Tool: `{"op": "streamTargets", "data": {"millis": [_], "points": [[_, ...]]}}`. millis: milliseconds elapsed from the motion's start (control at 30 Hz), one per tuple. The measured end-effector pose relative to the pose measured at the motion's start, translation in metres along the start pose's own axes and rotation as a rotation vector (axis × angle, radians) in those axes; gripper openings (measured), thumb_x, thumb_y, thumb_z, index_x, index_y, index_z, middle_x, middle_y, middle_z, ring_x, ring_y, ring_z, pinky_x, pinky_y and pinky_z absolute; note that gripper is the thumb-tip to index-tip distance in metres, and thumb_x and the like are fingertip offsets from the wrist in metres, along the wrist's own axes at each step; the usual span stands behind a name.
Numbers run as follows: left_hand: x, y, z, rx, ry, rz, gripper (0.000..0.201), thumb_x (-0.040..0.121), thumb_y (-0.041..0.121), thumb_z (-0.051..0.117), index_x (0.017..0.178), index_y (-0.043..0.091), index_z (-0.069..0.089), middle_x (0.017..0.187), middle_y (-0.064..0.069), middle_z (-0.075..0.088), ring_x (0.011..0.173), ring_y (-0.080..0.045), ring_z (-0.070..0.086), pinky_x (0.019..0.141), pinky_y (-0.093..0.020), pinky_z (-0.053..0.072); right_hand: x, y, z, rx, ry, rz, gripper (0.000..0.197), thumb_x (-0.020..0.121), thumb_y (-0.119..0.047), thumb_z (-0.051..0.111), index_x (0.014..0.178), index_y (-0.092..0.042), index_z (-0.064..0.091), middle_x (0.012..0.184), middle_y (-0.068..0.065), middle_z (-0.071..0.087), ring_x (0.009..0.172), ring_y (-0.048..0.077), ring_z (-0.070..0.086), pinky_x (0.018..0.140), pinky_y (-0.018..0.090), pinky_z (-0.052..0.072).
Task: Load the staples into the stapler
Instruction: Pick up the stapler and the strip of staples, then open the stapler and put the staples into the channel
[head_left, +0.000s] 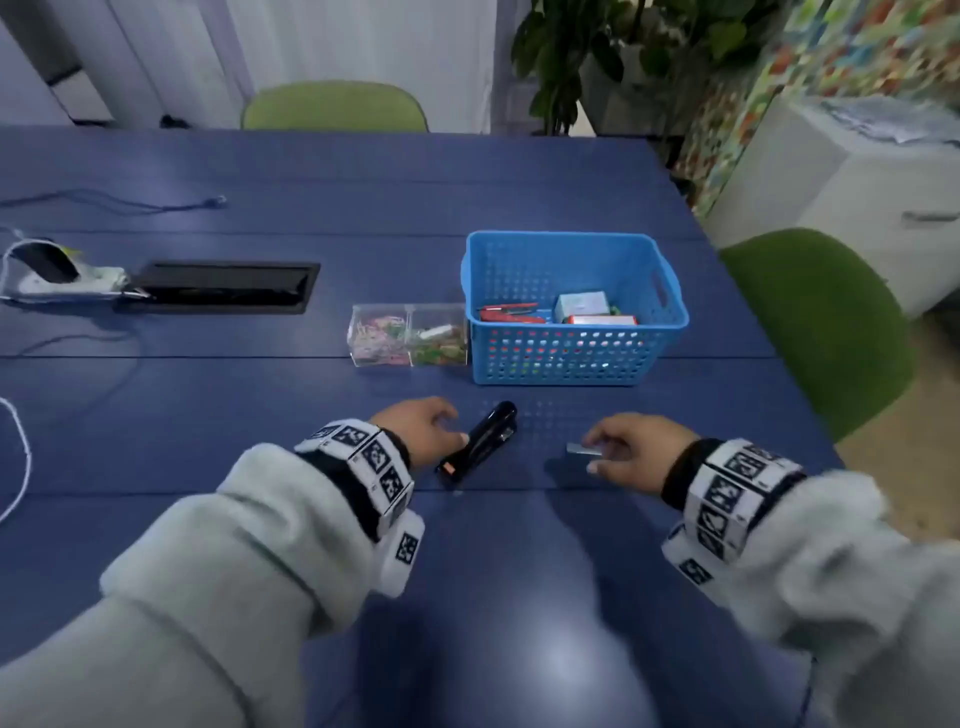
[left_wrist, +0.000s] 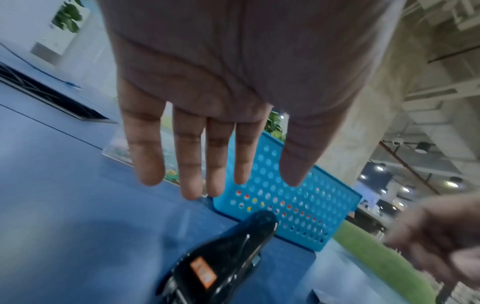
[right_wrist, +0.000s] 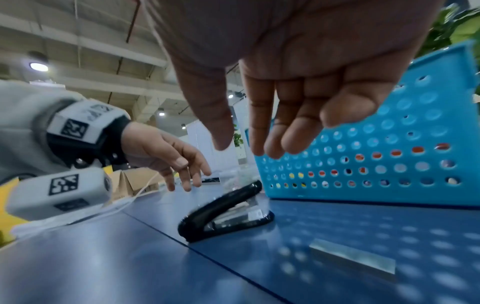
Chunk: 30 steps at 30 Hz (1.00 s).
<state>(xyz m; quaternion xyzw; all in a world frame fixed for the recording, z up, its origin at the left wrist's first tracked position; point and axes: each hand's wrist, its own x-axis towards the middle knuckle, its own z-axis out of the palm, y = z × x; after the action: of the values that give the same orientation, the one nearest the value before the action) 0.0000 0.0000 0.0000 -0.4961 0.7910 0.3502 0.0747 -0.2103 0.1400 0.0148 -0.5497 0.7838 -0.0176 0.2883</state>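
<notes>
So there's a big dark-blue tabletop (head_left: 260, 415) with everything laid out on it, and toward the far right sits a light-blue perforated plastic basket (head_left: 574, 348) with a few small boxes and something red inside. Right up against its left side is a clear plastic two-compartment box of colourful clips (head_left: 409, 335). Closer to the person, just in front of the basket, the glossy black stapler with an orange label on its back end (head_left: 480, 439) lies flat on the table, closed, nose pointing toward the basket. The left hand (head_left: 418, 428) hovers just to the stapler's left and slightly above it, fingers stretched out and relaxed, gripping nothing; from the wrist view the stapler is right under the fingertips, with a gap between them. The right hand (head_left: 631, 449) is off to the stapler's right, fingers loosely bent, not holding anything. The thin silvery strip of staples (right_wrist: 353, 259) lies flat on the table underneath that hand, apart from the stapler, with the fingers above it and not touching.
</notes>
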Motion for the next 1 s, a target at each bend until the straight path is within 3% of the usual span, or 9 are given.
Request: {"op": "streamTargets", "data": {"millis": [133,300,533,600,667,800,900,1000], "points": [[0.021,0.008,0.014,0.07,-0.072,0.016,0.06,0.078,0.038,0.064,0.132,0.022,0.042,0.127,-0.007,0.059,0.113,-0.025,0.057,0.096,-0.034,0.046,0.048,-0.011,0.005,-0.054,-0.014,-0.018,0.05,0.076,-0.029,0.07,0.123,-0.017,0.054,0.12,0.01,0.059,0.11,0.025,0.056,0.098,0.03,0.042],[0.039,0.014,0.031,0.144,-0.1,0.08,0.065,0.075,0.037,0.067,0.132,0.022,0.039,0.127,-0.008,0.058,0.109,-0.029,0.059,0.082,-0.032,0.045,0.097,-0.023,0.017,-0.149,-0.055,-0.047,0.069,0.069,-0.031,0.074,0.131,-0.021,0.046,0.133,0.012,0.05,0.123,0.03,0.048,0.105,0.036,0.041],[0.044,0.015,0.041,0.108,-0.064,0.133,0.047,0.078,0.023,0.061,0.123,0.021,0.046,0.116,-0.011,0.064,0.107,-0.03,0.059,0.076,-0.028,0.041,0.128,-0.031,0.032,-0.135,-0.146,-0.077,0.067,0.064,-0.03,0.08,0.124,-0.031,0.05,0.121,0.006,0.052,0.115,0.026,0.052,0.096,0.03,0.041],[0.041,0.014,0.04,0.069,-0.059,0.157,0.042,0.078,0.022,0.061,0.119,0.021,0.049,0.113,-0.009,0.066,0.104,-0.029,0.061,0.076,-0.028,0.042,0.13,-0.035,0.036,-0.168,-0.169,-0.095,0.056,0.068,-0.03,0.077,0.119,-0.027,0.055,0.113,0.007,0.052,0.11,0.026,0.053,0.093,0.029,0.042],[0.036,0.014,0.038,0.018,-0.048,0.172,0.038,0.076,0.02,0.062,0.112,0.021,0.052,0.107,-0.006,0.066,0.1,-0.028,0.062,0.072,-0.025,0.041,0.128,-0.039,0.04,-0.241,-0.174,-0.122,0.047,0.071,-0.033,0.074,0.113,-0.021,0.058,0.115,0.01,0.054,0.108,0.028,0.055,0.092,0.031,0.044],[0.026,0.016,0.031,-0.053,-0.043,0.22,0.038,0.071,0.015,0.065,0.106,0.02,0.052,0.094,-0.005,0.063,0.09,-0.028,0.061,0.073,-0.031,0.05,0.118,-0.04,0.043,-0.25,-0.158,-0.143,0.044,0.071,-0.034,0.074,0.109,-0.016,0.061,0.113,0.009,0.059,0.105,0.028,0.057,0.088,0.034,0.046],[0.017,0.013,0.025,-0.11,0.0,0.232,0.029,0.07,0.014,0.066,0.095,0.017,0.053,0.078,0.002,0.057,0.077,-0.022,0.055,0.066,-0.027,0.044,0.112,-0.036,0.043,-0.26,-0.15,-0.137,0.042,0.07,-0.035,0.075,0.103,-0.013,0.062,0.105,0.008,0.058,0.103,0.028,0.057,0.088,0.036,0.047],[0.006,0.004,0.018,-0.178,0.082,0.209,0.02,0.067,0.017,0.07,0.078,0.019,0.053,0.066,0.006,0.055,0.062,-0.015,0.05,0.058,-0.025,0.041,0.108,-0.037,0.045,-0.257,-0.169,-0.139,0.038,0.071,-0.033,0.074,0.1,-0.012,0.063,0.094,0.001,0.047,0.103,0.027,0.055,0.087,0.035,0.046]]}}
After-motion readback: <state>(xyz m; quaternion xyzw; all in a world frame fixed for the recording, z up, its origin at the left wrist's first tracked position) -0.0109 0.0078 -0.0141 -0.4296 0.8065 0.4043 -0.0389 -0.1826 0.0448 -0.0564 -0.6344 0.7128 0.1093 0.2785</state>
